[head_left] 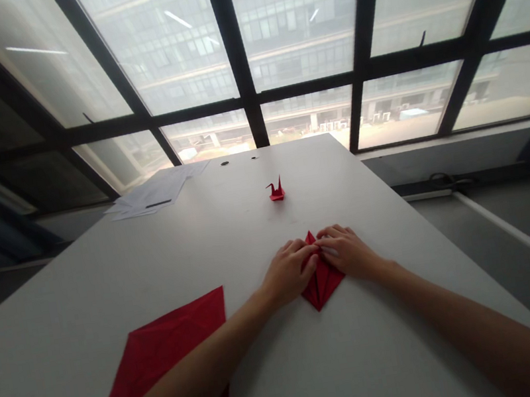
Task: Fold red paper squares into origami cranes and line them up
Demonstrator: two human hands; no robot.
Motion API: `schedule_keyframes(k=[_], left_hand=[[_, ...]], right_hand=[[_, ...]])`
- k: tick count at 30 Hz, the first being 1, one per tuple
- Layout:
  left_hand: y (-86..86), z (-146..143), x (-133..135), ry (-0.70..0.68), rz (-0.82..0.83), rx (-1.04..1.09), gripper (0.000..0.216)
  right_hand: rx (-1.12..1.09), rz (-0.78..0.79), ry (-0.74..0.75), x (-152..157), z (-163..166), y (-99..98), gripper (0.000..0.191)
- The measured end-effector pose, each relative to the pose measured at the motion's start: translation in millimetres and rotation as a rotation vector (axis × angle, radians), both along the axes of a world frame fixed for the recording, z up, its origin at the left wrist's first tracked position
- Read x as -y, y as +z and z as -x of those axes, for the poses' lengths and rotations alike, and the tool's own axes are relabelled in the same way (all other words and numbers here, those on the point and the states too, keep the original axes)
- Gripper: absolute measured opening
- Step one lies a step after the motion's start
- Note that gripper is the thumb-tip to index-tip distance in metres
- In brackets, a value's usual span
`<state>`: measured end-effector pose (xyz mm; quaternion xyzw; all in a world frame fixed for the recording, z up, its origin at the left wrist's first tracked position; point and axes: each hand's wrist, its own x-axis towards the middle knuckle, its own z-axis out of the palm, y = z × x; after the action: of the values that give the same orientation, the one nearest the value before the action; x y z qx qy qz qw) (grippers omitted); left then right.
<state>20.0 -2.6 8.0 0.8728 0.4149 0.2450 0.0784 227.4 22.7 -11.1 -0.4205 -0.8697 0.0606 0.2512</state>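
Note:
A folded red origami paper [322,283], diamond-shaped with a crease line down its middle, lies flat on the white table. My left hand [289,272] rests over its left side, fingers bent and pressed onto the paper near the centre. From the right, my right hand [346,251] grips the upper right part, its fingertips close to those of the left. A pale patch of the paper's underside shows under the right fingers. My hands cover much of the paper's upper half. Farther off stands a finished red paper crane [276,191].
A larger red paper sheet [167,345] lies at the left, partly under my left forearm. White paper sheets [153,192] with a dark pen [158,204] on them are at the far left of the table [233,250]. Windows rise beyond the far edge.

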Motion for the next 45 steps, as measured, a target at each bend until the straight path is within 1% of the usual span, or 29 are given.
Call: schedule_keyframes(k=[5,9,12,15,17,20,25,29,32,35,45], left_hand=[[-5.1,-1,1,-0.026,0.007,-0.041,0.034],[-9.2,0,-4,-0.088,0.023,-0.063,0.035],[-10.0,0,-6,-0.140,0.041,-0.089,0.039],[-9.7,0,-7,-0.147,0.059,-0.086,0.041],[-9.7,1,-7,-0.148,0.072,-0.085,0.041],[-10.7,1,-7,-0.158,0.077,-0.078,0.042],[-12.2,3,-8,-0.158,0.085,-0.087,0.043],[-11.4,3,-8,-0.157,0.080,-0.088,0.041],[-10.6,3,-7,-0.161,0.069,-0.077,0.039],[-9.4,2,-7,-0.167,0.067,-0.065,0.035],[-7.6,2,-7,-0.196,0.075,-0.026,0.036]], right_hand=[[0.001,-0.016,-0.106,-1,2,-1.8,0.028],[0.033,0.003,-0.170,-1,2,-1.6,0.036],[0.095,0.016,-0.131,-2,2,-1.0,0.044],[0.198,0.090,-0.074,-4,2,-1.3,0.052],[0.240,0.142,-0.097,-5,2,-2.4,0.059],[0.259,0.169,-0.181,-7,3,-4.7,0.065],[0.231,0.160,-0.283,-9,5,-9.1,0.064],[0.158,0.169,-0.338,-9,6,-11.2,0.059],[0.113,0.142,-0.291,-9,5,-11.1,0.056],[0.118,0.129,-0.233,-9,4,-10.7,0.052],[0.136,0.108,-0.269,-7,6,-12.0,0.050]])
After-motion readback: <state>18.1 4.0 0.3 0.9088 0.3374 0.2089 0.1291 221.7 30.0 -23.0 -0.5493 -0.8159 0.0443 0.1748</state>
